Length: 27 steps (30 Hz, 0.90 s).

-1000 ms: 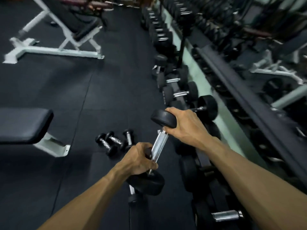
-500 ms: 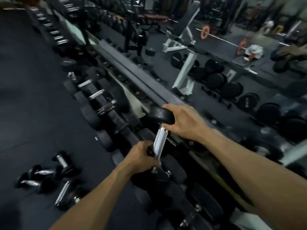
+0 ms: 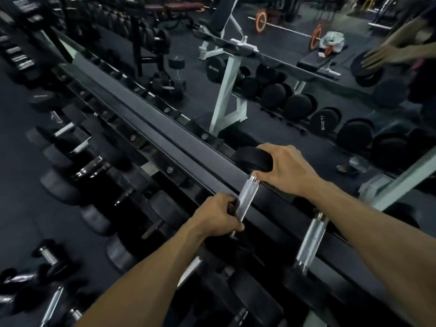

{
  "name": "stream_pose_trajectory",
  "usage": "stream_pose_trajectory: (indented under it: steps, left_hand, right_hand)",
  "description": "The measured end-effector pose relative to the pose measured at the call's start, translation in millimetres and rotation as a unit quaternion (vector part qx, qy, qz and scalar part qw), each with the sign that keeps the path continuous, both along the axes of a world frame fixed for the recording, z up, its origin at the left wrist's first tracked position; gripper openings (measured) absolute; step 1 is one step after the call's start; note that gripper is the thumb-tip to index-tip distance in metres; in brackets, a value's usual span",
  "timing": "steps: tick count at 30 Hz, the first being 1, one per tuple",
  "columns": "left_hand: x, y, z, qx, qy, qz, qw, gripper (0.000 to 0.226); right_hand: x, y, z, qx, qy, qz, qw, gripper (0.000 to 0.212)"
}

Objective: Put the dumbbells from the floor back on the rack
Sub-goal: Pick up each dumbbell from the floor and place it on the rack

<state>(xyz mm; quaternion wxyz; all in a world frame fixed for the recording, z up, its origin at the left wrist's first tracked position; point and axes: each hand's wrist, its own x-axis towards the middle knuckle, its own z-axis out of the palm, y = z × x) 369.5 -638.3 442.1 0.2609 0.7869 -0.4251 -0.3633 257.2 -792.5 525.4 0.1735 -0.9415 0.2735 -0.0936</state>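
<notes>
Gripping one dumbbell [image 3: 246,199], both hands [image 3: 286,172] over the rack [image 3: 146,128].

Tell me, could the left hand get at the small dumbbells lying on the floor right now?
Probably not yet. The left hand is wrapped around the handle of the dumbbell being set on the rack, with the right hand on its far head. The floor dumbbells lie well below, off to the left.

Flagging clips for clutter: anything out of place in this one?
Yes. Several small dumbbells lie scattered at odd angles on the floor at lower left, off the rack. Both the left hand and right hand grip another dumbbell over the rack.
</notes>
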Motion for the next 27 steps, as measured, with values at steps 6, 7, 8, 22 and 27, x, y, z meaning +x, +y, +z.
stream_pose_trajectory:
  steps: [6,7,8,22,27]
  left_hand:
    - [31.2,-36.4,-6.4,0.033,-0.023,0.001,0.999,0.052]
    - [36.8,-41.9,-8.1,0.039,-0.025,-0.001,0.999,0.053]
    - [42.8,-47.3,-10.1,0.046,-0.029,-0.004,0.998,0.053]
    - [61.7,-57.3,-17.1,0.043,-0.025,-0.012,0.999,0.056]
    - [62.5,-39.2,-7.5,0.008,-0.024,-0.006,1.0,0.055]
  right_hand:
    - [30.9,-31.7,-14.1,0.027,-0.013,0.002,1.0,0.043]
    - [37.1,-36.9,-17.6,0.031,-0.01,0.002,0.999,0.042]
    - [43.3,-42.6,-22.3,0.036,-0.007,0.0,0.999,0.041]
    - [66.8,-64.3,-42.6,0.077,0.028,-0.013,0.997,0.039]
    - [70.7,-61.3,-34.8,0.05,0.082,-0.001,0.995,0.056]
